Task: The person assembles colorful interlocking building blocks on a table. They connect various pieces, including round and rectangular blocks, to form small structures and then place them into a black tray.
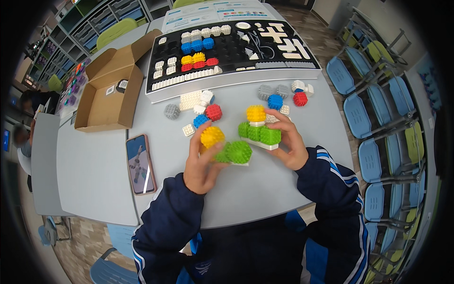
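Observation:
My left hand (201, 168) is closed round a block assembly of green knobbly blocks (238, 152) with a yellow knobbly block (212, 137) at its upper left and a white piece underneath. Part of it is smeared by motion. My right hand (292, 146) grips a second assembly, a row of green blocks (261, 133) on a white base, topped by a yellow block (256, 113). The two assemblies are held close together above the table. Just beyond my left hand lie a red block (213, 112) and a blue block (200, 120). A blue block (275, 101) is beyond my right hand.
A large kit tray (227, 75) with colored blocks and white parts spans the back. An open cardboard box (106, 102) stands left. A phone (141, 164) lies left of my forearm. Loose grey, white and red blocks (300, 99) sit before the tray. Stacked blue chairs (373, 165) line the right.

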A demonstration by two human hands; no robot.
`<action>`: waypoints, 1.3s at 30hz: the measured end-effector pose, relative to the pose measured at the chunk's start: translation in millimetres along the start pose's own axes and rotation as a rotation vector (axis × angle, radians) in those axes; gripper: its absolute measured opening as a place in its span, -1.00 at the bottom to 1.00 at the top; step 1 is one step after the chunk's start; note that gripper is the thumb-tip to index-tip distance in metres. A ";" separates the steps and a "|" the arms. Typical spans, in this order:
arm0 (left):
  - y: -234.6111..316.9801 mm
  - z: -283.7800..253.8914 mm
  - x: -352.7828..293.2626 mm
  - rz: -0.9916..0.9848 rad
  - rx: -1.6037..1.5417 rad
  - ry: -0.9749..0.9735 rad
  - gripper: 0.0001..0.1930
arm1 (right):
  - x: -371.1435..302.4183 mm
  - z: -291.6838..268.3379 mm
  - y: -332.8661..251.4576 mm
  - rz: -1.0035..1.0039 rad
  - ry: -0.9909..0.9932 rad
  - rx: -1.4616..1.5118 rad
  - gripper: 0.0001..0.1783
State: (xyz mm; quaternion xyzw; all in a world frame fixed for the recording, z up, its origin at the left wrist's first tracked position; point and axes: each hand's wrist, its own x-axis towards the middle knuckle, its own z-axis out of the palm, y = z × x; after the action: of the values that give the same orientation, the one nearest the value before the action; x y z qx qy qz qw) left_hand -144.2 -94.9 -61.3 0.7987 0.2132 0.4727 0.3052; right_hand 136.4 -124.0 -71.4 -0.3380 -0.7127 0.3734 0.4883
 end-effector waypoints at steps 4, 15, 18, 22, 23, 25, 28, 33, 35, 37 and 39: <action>-11.6 -5.1 -8.5 -0.054 0.153 -0.183 -0.29 | 1.8 -1.2 4.4 -0.150 -0.043 -0.291 -0.36; -24.8 -1.7 -4.3 -0.022 0.135 -0.289 -0.28 | 7.4 8.0 0.8 -0.211 -0.162 -0.543 -0.43; -20.4 5.6 0.3 -0.051 0.066 -0.263 -0.29 | 8.1 9.4 -1.8 -0.197 -0.177 -0.540 -0.44; -22.6 23.9 9.8 -0.001 0.032 -0.214 -0.36 | 4.5 12.7 -1.6 -0.128 -0.150 -0.490 -0.49; -25.5 29.5 13.7 0.010 0.013 -0.188 -0.38 | 3.3 14.4 -2.0 -0.079 -0.144 -0.471 -0.52; -30.4 40.7 26.3 -0.009 0.023 -0.134 -0.41 | 5.3 17.0 -3.8 -0.028 -0.121 -0.483 -0.56; -49.1 43.6 48.1 0.006 0.101 -0.122 -0.46 | 17.5 18.6 -3.3 -0.012 -0.074 -0.566 -0.60; -70.8 40.6 75.9 -0.021 0.296 -0.172 -0.40 | 51.7 9.1 8.0 0.054 -0.023 -0.653 -0.59; -72.1 37.4 83.9 -0.015 0.386 -0.194 -0.33 | 60.6 8.3 13.1 0.040 0.007 -0.700 -0.58; -65.1 31.1 85.7 -0.023 0.491 -0.207 -0.28 | 61.2 3.8 12.2 -0.052 0.070 -0.757 -0.59; -50.2 22.9 87.2 -0.059 0.535 -0.198 -0.26 | 57.1 -9.5 9.2 -0.098 0.105 -0.791 -0.61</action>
State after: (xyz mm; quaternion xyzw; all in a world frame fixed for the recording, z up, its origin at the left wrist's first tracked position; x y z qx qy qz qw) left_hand -86.2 -10.2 -49.8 0.8866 0.3227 0.3102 0.1163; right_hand 129.6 -69.2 -51.6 -0.4843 -0.7907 0.0288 0.3734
